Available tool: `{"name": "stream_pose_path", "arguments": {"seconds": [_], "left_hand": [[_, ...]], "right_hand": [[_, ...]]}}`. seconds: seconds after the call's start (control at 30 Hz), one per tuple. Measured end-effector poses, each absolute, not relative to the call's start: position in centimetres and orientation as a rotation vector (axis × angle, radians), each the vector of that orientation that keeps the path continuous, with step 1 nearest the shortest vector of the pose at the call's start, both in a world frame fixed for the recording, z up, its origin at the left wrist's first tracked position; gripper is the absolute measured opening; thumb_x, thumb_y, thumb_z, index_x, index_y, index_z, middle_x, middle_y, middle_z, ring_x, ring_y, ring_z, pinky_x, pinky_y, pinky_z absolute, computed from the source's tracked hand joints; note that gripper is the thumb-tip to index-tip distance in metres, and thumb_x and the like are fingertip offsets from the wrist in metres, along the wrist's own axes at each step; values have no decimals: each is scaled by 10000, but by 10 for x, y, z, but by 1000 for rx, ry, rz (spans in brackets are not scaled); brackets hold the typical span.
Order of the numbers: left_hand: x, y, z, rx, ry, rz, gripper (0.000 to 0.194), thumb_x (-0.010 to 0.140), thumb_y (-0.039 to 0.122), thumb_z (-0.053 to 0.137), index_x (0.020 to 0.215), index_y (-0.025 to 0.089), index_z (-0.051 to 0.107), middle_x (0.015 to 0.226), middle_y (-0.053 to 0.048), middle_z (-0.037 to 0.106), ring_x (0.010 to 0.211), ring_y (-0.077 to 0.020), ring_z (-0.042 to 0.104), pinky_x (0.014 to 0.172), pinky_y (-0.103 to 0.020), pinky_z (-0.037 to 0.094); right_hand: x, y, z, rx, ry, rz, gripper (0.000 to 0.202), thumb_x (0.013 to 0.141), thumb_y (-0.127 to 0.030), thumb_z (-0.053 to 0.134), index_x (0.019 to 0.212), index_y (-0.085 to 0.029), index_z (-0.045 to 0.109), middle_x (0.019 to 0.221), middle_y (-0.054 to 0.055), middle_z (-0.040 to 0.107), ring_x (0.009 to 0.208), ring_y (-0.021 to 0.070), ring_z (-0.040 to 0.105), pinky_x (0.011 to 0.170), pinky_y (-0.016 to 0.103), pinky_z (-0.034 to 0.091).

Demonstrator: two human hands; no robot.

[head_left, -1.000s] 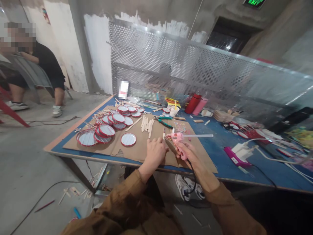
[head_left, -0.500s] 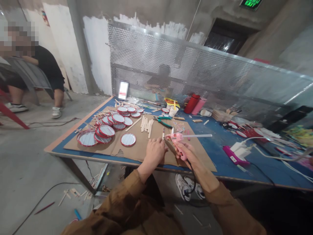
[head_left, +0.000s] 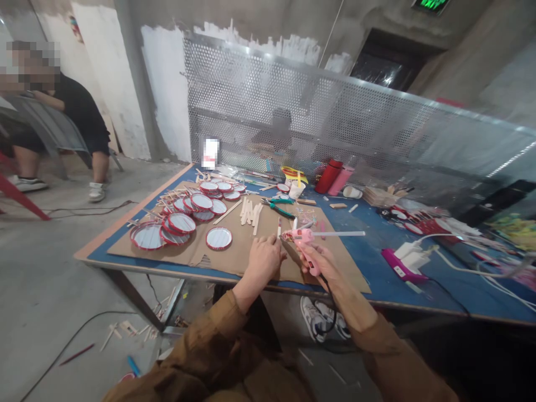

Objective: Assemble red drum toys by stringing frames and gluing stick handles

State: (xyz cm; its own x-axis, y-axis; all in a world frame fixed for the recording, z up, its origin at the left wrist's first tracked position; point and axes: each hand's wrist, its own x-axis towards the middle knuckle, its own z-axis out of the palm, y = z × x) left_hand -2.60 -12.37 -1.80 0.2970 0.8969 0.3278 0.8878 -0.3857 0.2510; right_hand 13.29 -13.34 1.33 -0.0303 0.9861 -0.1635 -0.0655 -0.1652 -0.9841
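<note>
My right hand point(head_left: 320, 262) grips a pink hot glue gun point(head_left: 305, 237) by its handle, and a clear glue stick point(head_left: 341, 233) juts from its back. The gun's nozzle points left, close to the fingertips of my left hand point(head_left: 264, 258). Those fingers are closed around a narrow craft stick point(head_left: 280, 224), whose far end shows past them; the rest is hidden. Left of my hands a round, red-rimmed disc point(head_left: 219, 238) lies by itself on the cardboard point(head_left: 234, 262). Several loose craft sticks point(head_left: 250, 215) are spread just beyond my left hand.
Overlapping red-rimmed discs point(head_left: 182, 223) fill the cardboard's left side. Teal-handled pliers point(head_left: 281, 210), a white cup point(head_left: 297, 190) and a red bottle point(head_left: 329, 176) stand or lie farther back. A purple power strip point(head_left: 402, 267) with white plugs is at right. One person point(head_left: 79, 106) sits at far left.
Both hands and the glue gun keep almost the same place. The whole view has shifted very slightly.
</note>
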Motion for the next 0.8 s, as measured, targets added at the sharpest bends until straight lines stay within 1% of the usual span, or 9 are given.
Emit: {"name": "stream_pose_path", "arguments": {"seconds": [0.33,0.63,0.8], "left_hand": [[-26,-123,-18,2519,1724,651,318,862,396,540,1083,172,587,1128,-77,615,960,-224,558,818,-366,351],[-26,-121,-22,2516,1719,679,287,867,391,532,1044,176,598,1110,-62,616,958,-224,556,814,-371,348],[-25,-121,-21,2507,1718,677,287,874,405,515,1022,175,604,1087,-61,622,961,-224,555,817,-371,347]], "right_hand": [[135,-133,9,-1288,-1030,1400,371,541,-428,811,688,-143,624,534,-33,550,393,50,452,353,176,395],[136,-135,8,-1280,-1058,1394,376,559,-444,802,705,-145,626,530,-38,555,378,45,449,353,174,392],[135,-136,9,-1266,-1056,1398,353,574,-429,796,680,-148,612,525,-39,545,391,49,445,364,180,395]]}}
